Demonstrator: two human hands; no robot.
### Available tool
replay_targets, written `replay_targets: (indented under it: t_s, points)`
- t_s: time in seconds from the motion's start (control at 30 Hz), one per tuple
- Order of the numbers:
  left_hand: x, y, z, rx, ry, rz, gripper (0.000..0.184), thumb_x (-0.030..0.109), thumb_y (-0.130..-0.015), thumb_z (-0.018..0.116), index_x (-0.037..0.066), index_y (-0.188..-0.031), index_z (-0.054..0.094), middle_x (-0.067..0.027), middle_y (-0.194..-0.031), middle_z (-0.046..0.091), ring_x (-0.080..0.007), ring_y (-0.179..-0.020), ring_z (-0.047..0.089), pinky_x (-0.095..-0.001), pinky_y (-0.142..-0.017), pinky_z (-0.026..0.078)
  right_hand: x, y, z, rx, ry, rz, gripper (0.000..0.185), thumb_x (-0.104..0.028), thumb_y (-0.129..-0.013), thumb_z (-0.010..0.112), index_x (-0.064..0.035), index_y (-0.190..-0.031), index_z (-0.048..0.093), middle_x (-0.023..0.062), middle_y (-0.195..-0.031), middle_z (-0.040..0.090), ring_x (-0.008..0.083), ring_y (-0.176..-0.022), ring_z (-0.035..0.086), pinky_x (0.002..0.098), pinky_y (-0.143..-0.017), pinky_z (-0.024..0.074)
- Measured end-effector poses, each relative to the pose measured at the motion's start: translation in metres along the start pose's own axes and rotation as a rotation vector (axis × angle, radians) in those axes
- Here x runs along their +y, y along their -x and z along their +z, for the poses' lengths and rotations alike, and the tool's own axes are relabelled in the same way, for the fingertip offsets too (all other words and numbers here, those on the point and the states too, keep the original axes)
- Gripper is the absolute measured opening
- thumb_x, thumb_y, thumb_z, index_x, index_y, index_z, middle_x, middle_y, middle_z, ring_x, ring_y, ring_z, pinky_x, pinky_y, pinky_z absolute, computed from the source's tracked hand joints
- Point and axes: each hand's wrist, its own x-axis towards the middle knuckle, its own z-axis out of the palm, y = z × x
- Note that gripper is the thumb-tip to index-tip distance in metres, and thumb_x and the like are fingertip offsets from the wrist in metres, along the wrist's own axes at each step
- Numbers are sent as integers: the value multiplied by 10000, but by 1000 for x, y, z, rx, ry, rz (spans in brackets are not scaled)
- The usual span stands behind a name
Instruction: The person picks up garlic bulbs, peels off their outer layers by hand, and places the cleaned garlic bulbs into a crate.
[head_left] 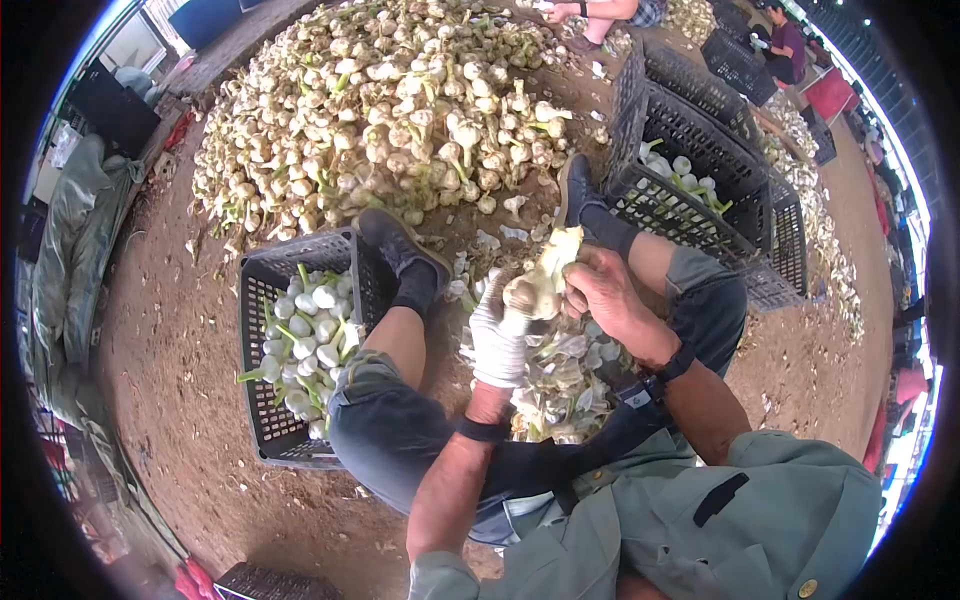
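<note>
My left hand [498,338], in a white glove, is wrapped round the bulb of a garlic head [545,280]. Bare and closed, my right hand [603,290] pinches the pale, loose outer skin near the garlic's stem end. Both hands are above my lap, where peeled-off skins [565,385] lie in a heap between my legs. To the left of my left leg, a black crate [262,425] holds several clean white garlic bulbs [310,330] with green stems.
A large pile of unpeeled garlic [380,110] lies beyond my feet. Black crates [725,150] stand at the right, one with white bulbs inside. Two other people are near the top right. Green sheeting [70,240] hangs at the left.
</note>
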Motion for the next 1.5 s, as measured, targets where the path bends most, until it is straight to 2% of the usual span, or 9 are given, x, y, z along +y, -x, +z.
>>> replay_targets:
  t_s: [0.17, 0.43, 0.7, 0.8, 0.9, 1.13, 1.33, 1.43, 1.5]
  points:
    - [4, 1, 4, -110, 605, -390, 680, 632, -927, 354, 21, -1098, 596, -86, -740, 643, -205, -497, 580, -298, -435, 473, -1, 9, -7, -205, -224, 148, 149, -88, -883, 482, 18, -872, 586, 32, -643, 544, 86, -457, 462, 230, -436, 386]
    - [-4, -6, -7, -198, 173, -302, 693, 653, -936, 319, 40, -1042, 623, -44, -697, 637, -127, -458, 539, -246, -382, 414, 8, 13, -3, -100, 37, 45, 386, -389, -977, 501, -16, -974, 602, 43, -729, 622, 71, -489, 500, 214, -438, 389]
    - [-8, 9, 15, 88, -478, 498, 681, 367, -901, 651, -12, -1376, 344, -117, -1058, 617, -104, -840, 584, -274, -704, 505, 10, 11, 12, 151, -8, 40, 241, -266, -940, 618, -32, -886, 610, -9, -699, 584, 27, -476, 438, 218, -409, 342]
    - [11, 1, 7, -214, 498, -224, 600, 591, -908, 500, 45, -1148, 566, -70, -898, 650, -112, -689, 613, -232, -528, 477, 6, 16, 4, -15, -141, 74, 213, -251, -944, 610, -41, -911, 603, -13, -678, 564, 22, -467, 413, 220, -411, 335]
    - [20, 0, 5, -180, 708, -531, 702, 738, -876, 347, 94, -980, 604, -57, -651, 611, -148, -479, 552, -253, -363, 402, 8, 18, 3, -142, -307, 92, 292, -284, -945, 602, -29, -1078, 553, 4, -770, 613, 26, -456, 391, 212, -406, 327]
    - [-6, -3, 16, 134, 54, 7, 675, 676, -902, 415, 54, -1087, 602, -34, -754, 641, -108, -527, 586, -226, -419, 458, 11, 16, 6, 45, 250, -87, 200, -202, -946, 601, -26, -1039, 588, 4, -799, 605, 56, -501, 456, 221, -432, 358]
    - [15, 4, 10, -113, 512, -340, 709, 649, -920, 384, -3, -1096, 599, -77, -746, 655, -145, -533, 608, -248, -411, 466, 1, 26, 5, -28, -470, 211, 115, -165, -932, 612, -62, -980, 593, -13, -723, 589, 50, -470, 419, 228, -412, 332]
    - [13, 1, 9, -181, 411, -300, 719, 647, -923, 375, -9, -1138, 578, -79, -758, 664, -158, -511, 608, -256, -389, 460, 4, 25, 13, 81, -279, 23, 100, -150, -929, 613, -51, -940, 601, 0, -698, 586, 72, -484, 426, 242, -424, 338]
    - [-1, 0, 5, -22, 110, 35, 816, 384, -848, 710, -53, -1402, 300, -145, -1192, 570, -191, -965, 617, -288, -798, 534, 16, 22, 13, 166, 223, -261, 94, -133, -929, 609, -39, -926, 611, 8, -692, 584, 92, -504, 440, 257, -445, 354]
